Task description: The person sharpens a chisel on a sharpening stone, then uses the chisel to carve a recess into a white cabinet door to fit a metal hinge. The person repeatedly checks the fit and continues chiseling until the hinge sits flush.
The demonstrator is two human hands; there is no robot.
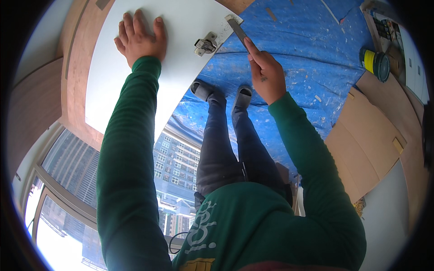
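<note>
My left hand lies flat on a white panel, its fingers spread. Closed around a flat grey metal bar, my right hand is beyond the panel's right edge. The bar, which could be a file or a chisel, slants up and left, its pale far tip at the panel's far right corner. Dark crumbs or scuffs mark the panel beside that tip. A metal cabinet hinge sits on the panel near the same edge, between my two hands. The bar's lower end is hidden in my grip.
Wooden boards lie under and left of the panel. A wrinkled blue sheet covers the floor around my sandalled feet. At right stand a dark bucket with a yellow label and cardboard. Windows are at lower left.
</note>
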